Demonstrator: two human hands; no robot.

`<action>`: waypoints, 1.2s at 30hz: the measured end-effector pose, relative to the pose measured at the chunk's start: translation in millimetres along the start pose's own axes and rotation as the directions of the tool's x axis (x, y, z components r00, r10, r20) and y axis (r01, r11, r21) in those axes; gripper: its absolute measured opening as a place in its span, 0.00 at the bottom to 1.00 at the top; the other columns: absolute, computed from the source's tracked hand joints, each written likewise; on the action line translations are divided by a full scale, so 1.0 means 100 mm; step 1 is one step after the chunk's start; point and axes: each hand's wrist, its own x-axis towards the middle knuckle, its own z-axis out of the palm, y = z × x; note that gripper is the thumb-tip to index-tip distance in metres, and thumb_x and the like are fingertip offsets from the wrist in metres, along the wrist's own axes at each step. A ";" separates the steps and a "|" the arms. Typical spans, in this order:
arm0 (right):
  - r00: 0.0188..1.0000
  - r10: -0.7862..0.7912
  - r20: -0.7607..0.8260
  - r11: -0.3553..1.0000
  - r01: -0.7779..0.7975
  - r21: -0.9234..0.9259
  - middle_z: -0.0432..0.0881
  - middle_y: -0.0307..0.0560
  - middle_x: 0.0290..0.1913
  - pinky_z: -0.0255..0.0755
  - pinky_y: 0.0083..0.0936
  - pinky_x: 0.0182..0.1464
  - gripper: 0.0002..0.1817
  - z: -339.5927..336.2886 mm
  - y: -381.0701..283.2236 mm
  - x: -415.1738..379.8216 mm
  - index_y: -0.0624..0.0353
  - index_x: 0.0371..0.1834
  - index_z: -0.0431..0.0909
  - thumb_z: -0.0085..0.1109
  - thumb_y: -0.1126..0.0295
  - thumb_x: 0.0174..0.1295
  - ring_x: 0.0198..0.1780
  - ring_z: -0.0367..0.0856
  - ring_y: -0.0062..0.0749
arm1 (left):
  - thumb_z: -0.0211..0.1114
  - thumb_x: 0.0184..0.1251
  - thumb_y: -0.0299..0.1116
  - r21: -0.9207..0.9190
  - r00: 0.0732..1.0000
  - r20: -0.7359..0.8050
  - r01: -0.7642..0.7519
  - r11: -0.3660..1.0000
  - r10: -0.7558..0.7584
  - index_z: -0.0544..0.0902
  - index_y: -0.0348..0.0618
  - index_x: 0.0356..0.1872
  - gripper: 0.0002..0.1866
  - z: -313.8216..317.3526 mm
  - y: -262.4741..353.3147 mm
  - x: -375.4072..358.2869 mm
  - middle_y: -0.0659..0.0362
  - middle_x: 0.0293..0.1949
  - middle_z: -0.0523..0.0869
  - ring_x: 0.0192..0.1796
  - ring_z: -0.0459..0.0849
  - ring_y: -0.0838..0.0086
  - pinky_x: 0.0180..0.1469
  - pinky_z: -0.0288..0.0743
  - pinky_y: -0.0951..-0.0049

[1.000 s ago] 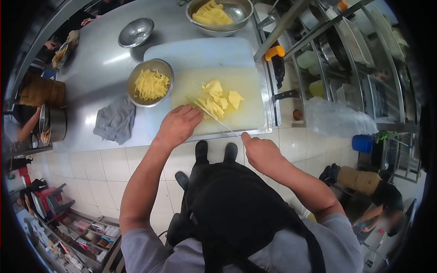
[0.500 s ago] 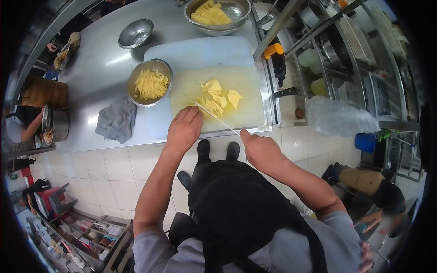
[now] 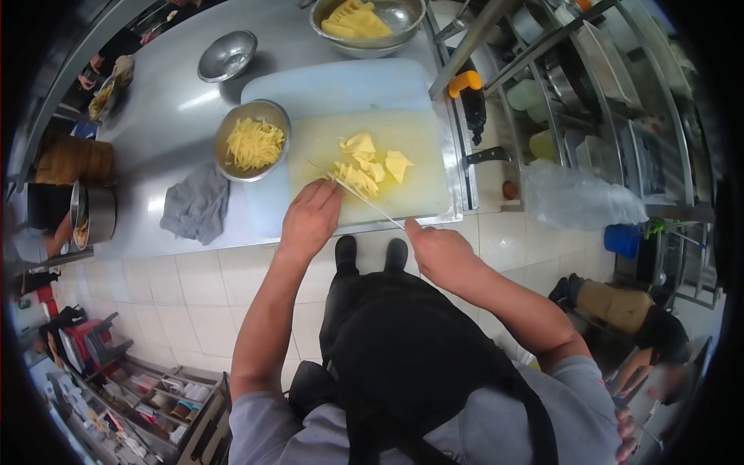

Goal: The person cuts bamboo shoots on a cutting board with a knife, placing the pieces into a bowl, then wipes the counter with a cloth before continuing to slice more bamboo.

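Observation:
My right hand point(image 3: 443, 254) grips the handle of a long knife point(image 3: 370, 203), its blade slanting up and left across the front of the yellowish cutting board point(image 3: 422, 198). Beside the blade, my left hand point(image 3: 311, 217) rests with fingers curled and pressed together at the board's front left. Whatever lies under those fingertips is hidden. Thin yellow vegetable slices point(image 3: 356, 180) lie just beyond the blade, with larger yellow chunks point(image 3: 397, 165) behind and to the right. Left of them, a metal bowl point(image 3: 222, 147) holds yellow strips point(image 3: 254, 145).
A pale blue board point(image 3: 341, 81) lies under the yellowish one. A grey cloth point(image 3: 195, 205) and a small metal bowl point(image 3: 227, 56) are on the steel table. Large yellow pieces fill part of a bowl point(image 3: 408, 31) at the back. Another knife point(image 3: 488, 156) sits by the right edge. Other people work nearby.
The view has shifted slightly. Both my hands and the knife keep nearly the same place at the board. At the far left, a co-worker's arm has moved lower beside a pot.

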 end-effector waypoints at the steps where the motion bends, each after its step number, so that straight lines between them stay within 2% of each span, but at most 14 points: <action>1: 1.000 0.007 0.017 1.000 -0.007 -0.009 0.86 0.60 0.32 0.81 0.50 0.42 0.17 0.05 0.04 0.04 0.68 0.51 0.71 0.59 0.81 0.58 0.38 0.88 0.58 | 0.66 0.60 0.22 0.014 1.000 0.002 -0.005 1.000 0.005 0.85 0.36 0.44 0.11 0.01 0.00 0.02 0.52 0.50 0.86 0.55 0.86 0.57 0.59 0.82 0.60; 3: 0.999 0.007 0.038 1.000 -0.006 -0.020 0.86 0.60 0.32 0.81 0.49 0.42 0.17 0.02 0.04 0.07 0.68 0.51 0.70 0.59 0.81 0.58 0.38 0.88 0.58 | 0.67 0.60 0.22 0.000 1.000 -0.023 -0.016 1.000 0.016 0.85 0.36 0.44 0.11 0.02 -0.02 0.05 0.52 0.50 0.86 0.54 0.86 0.57 0.59 0.82 0.59; 5: 0.999 -0.035 -0.011 0.999 0.035 0.017 0.84 0.62 0.31 0.79 0.52 0.40 0.15 -0.03 -0.01 -0.01 0.68 0.52 0.69 0.56 0.79 0.62 0.36 0.86 0.60 | 0.67 0.60 0.22 -0.016 0.999 -0.030 -0.013 1.000 0.013 0.85 0.36 0.44 0.10 0.00 -0.03 -0.01 0.52 0.50 0.86 0.54 0.86 0.57 0.58 0.83 0.59; 8: 0.998 0.025 0.049 1.000 -0.025 -0.004 0.86 0.62 0.34 0.81 0.51 0.42 0.19 0.06 0.02 0.06 0.68 0.55 0.70 0.58 0.80 0.59 0.39 0.88 0.59 | 0.68 0.60 0.22 -0.025 0.999 -0.043 -0.031 0.999 0.030 0.85 0.36 0.43 0.10 0.01 -0.03 0.03 0.52 0.49 0.87 0.53 0.86 0.56 0.57 0.83 0.59; 11: 0.995 0.050 0.082 0.999 -0.048 -0.022 0.86 0.63 0.35 0.81 0.52 0.42 0.20 -0.10 -0.06 -0.05 0.68 0.56 0.70 0.58 0.80 0.59 0.40 0.88 0.59 | 0.69 0.60 0.22 -0.016 0.997 -0.074 -0.034 0.999 0.033 0.85 0.36 0.43 0.10 0.02 -0.05 -0.02 0.52 0.48 0.87 0.53 0.86 0.57 0.56 0.83 0.60; 15: 0.999 0.040 0.035 0.999 -0.039 -0.025 0.86 0.63 0.34 0.81 0.52 0.43 0.20 0.10 0.04 -0.04 0.68 0.56 0.70 0.59 0.80 0.59 0.40 0.88 0.60 | 0.70 0.59 0.22 -0.030 0.997 -0.073 -0.037 0.999 0.034 0.86 0.37 0.41 0.09 0.03 -0.04 0.00 0.53 0.48 0.87 0.53 0.87 0.58 0.56 0.84 0.61; 17: 0.993 0.050 0.106 0.998 -0.046 -0.047 0.86 0.62 0.34 0.81 0.52 0.43 0.20 0.03 -0.01 0.01 0.68 0.56 0.70 0.59 0.79 0.59 0.40 0.88 0.60 | 0.70 0.58 0.21 -0.029 0.996 -0.082 -0.032 0.999 0.030 0.86 0.37 0.40 0.09 0.03 -0.04 0.02 0.53 0.48 0.87 0.52 0.87 0.58 0.55 0.84 0.61; 21: 0.993 0.059 0.100 0.998 -0.059 -0.007 0.86 0.62 0.34 0.81 0.51 0.43 0.20 -0.03 -0.03 -0.09 0.69 0.55 0.70 0.59 0.80 0.59 0.40 0.88 0.60 | 0.71 0.58 0.21 -0.023 0.992 -0.117 -0.043 0.999 0.040 0.86 0.38 0.38 0.07 0.04 -0.05 0.02 0.53 0.46 0.87 0.51 0.87 0.58 0.54 0.85 0.60; 23: 1.000 0.005 0.031 1.000 -0.005 0.011 0.86 0.62 0.33 0.81 0.51 0.43 0.20 0.11 0.05 -0.06 0.69 0.55 0.70 0.59 0.80 0.59 0.39 0.88 0.60 | 0.71 0.58 0.21 -0.028 0.990 -0.133 -0.047 0.998 0.043 0.85 0.38 0.38 0.07 0.05 -0.01 0.01 0.53 0.46 0.87 0.51 0.88 0.57 0.54 0.85 0.60; 26: 0.996 0.058 0.068 0.998 -0.055 -0.041 0.87 0.61 0.32 0.81 0.51 0.43 0.19 0.01 -0.01 -0.03 0.69 0.55 0.70 0.59 0.79 0.60 0.38 0.88 0.60 | 0.71 0.57 0.21 -0.019 0.991 -0.134 -0.029 0.999 0.026 0.86 0.38 0.37 0.06 0.03 -0.02 0.03 0.53 0.45 0.88 0.51 0.88 0.58 0.54 0.85 0.60; 33: 0.998 0.022 0.057 1.000 -0.022 -0.007 0.87 0.62 0.32 0.81 0.52 0.43 0.18 0.12 0.04 0.01 0.69 0.55 0.70 0.57 0.80 0.61 0.39 0.89 0.60 | 0.72 0.56 0.21 -0.044 0.987 -0.156 -0.033 0.999 0.026 0.86 0.38 0.36 0.07 0.04 -0.02 0.03 0.54 0.43 0.88 0.51 0.88 0.58 0.54 0.85 0.61; 36: 0.999 0.016 0.043 1.000 -0.017 0.016 0.84 0.63 0.31 0.79 0.54 0.41 0.17 0.02 -0.04 -0.05 0.70 0.54 0.68 0.55 0.78 0.63 0.36 0.86 0.63 | 0.72 0.56 0.21 -0.042 0.987 -0.156 -0.037 0.998 0.030 0.85 0.38 0.36 0.07 0.04 -0.03 0.03 0.54 0.43 0.87 0.51 0.88 0.58 0.54 0.85 0.61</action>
